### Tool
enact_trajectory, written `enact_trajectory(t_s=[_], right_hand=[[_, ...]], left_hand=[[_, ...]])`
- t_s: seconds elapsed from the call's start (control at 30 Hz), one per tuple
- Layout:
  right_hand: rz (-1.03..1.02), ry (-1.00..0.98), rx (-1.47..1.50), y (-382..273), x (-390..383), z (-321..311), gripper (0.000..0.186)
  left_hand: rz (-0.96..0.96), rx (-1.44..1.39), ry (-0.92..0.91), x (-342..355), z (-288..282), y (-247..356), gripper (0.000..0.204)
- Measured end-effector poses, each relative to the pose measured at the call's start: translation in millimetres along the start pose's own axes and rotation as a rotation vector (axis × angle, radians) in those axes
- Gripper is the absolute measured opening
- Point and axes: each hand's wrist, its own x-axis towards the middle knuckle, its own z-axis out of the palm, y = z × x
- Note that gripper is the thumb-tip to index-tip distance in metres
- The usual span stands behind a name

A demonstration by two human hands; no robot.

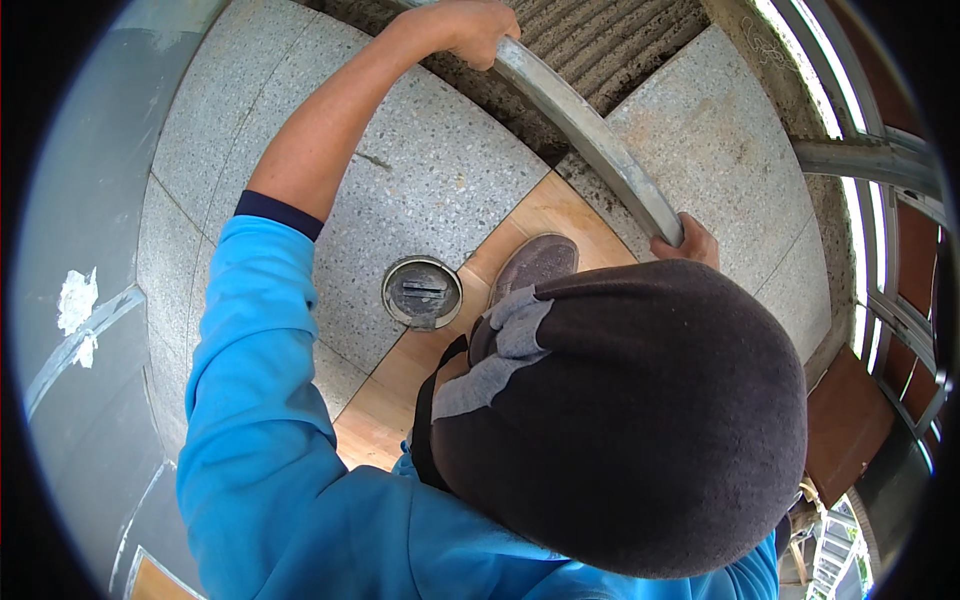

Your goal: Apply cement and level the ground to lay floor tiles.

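Observation:
A long, narrow grey bar (595, 140), smeared along its length, runs slantwise across the upper middle. My left hand (475, 30) is closed round it near the top edge of the view, the arm stretched forward in a blue sleeve. Lower on the right, my right hand (692, 243) has its fingers bent over the bar's near end; its forearm is hidden behind a large rounded shape in dark cloth (640, 420). Beneath the bar lie a speckled grey tile (715, 120) and a ridged bed of grey-brown mortar (590, 45).
More speckled tiles (440, 170) cover the left, with a round, pale-rimmed fixture (422, 292) among them. A tan wood-look strip (525, 215) passes under a dusty shoe (540, 262). A grey wall (85, 230) stands at left, metal framing (870, 165) at right.

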Motion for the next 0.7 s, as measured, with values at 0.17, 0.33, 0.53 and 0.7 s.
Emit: enact_trajectory(t_s=[0.17,0.33,0.53,0.7], right_hand=[[0.039,-0.062,0.052,-6.0,-8.0,4.8,0.031],[-0.026,-0.091,-0.029,-5.0,-11.2,12.7,0.034],[0.110,-0.160,0.008,-11.8,-9.0,19.6,0.035],[-0.020,-0.039,-0.140,12.8,-12.3,24.0,0.035]], left_hand=[[-0.270,0.149,-0.340,7.8,1.8,19.4,0.033],[-0.229,0.134,-0.117,-1.8,46.6,-6.2,0.028],[-0.221,0.139,-0.073,-2.3,51.3,-13.8,0.032],[-0.127,0.130,-0.112,9.6,47.5,-5.8,0.035]])
